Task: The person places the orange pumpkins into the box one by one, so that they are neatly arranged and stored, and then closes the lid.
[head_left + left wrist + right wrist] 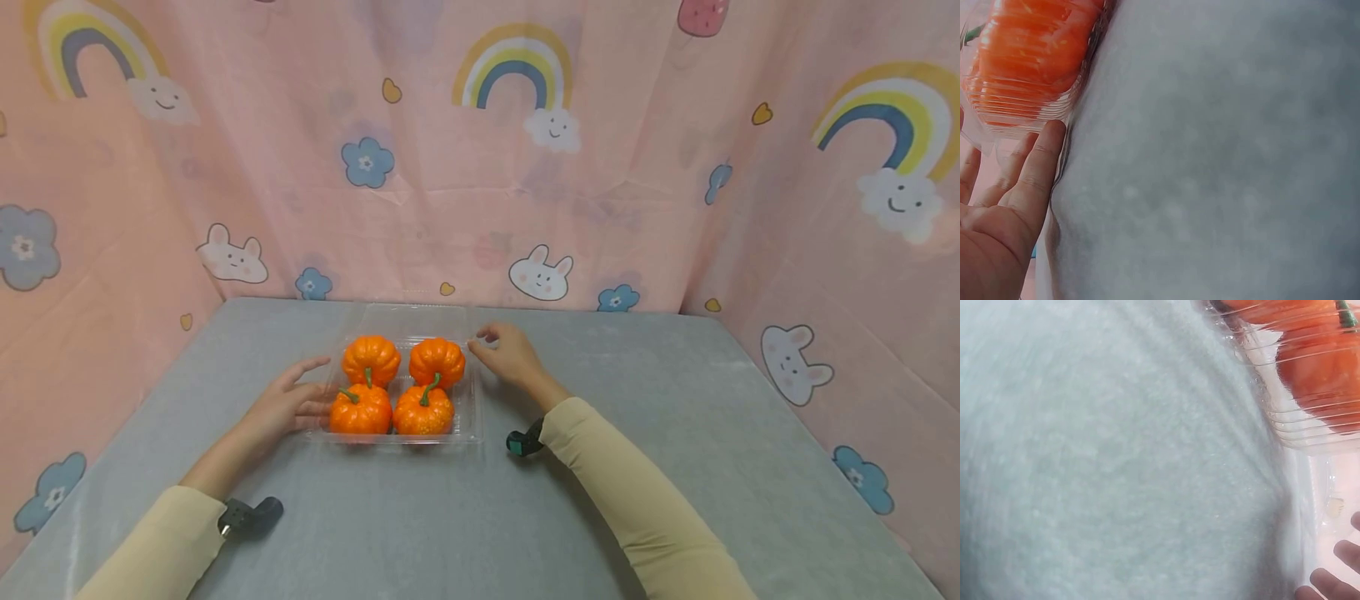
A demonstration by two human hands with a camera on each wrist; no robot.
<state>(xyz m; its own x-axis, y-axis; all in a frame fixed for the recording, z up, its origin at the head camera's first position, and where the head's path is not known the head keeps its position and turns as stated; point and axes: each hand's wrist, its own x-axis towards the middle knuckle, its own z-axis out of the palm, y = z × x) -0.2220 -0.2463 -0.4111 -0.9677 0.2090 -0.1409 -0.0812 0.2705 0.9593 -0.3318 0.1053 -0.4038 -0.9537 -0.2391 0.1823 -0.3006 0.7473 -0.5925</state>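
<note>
A clear plastic clamshell box (467, 437) stands on the table with its clear lid (416, 317) folded back at the far side. Inside sit several small orange pumpkins with green stems, among them a front left pumpkin (361, 410) and a back right pumpkin (437, 362). My left hand (281, 406) rests along the box's left side, its extended fingers touching the ribbed wall in the left wrist view. At the back right corner is my right hand (512, 354), fingers lightly bent, thumb and fingertips close by the rim and the lid's hinge.
A grey cloth covers the table (675, 467). Pink printed curtains (645, 150) with rainbows, rabbits and flowers rise behind it and at both sides. Each wrist wears a dark camera strap, and both sleeves are beige.
</note>
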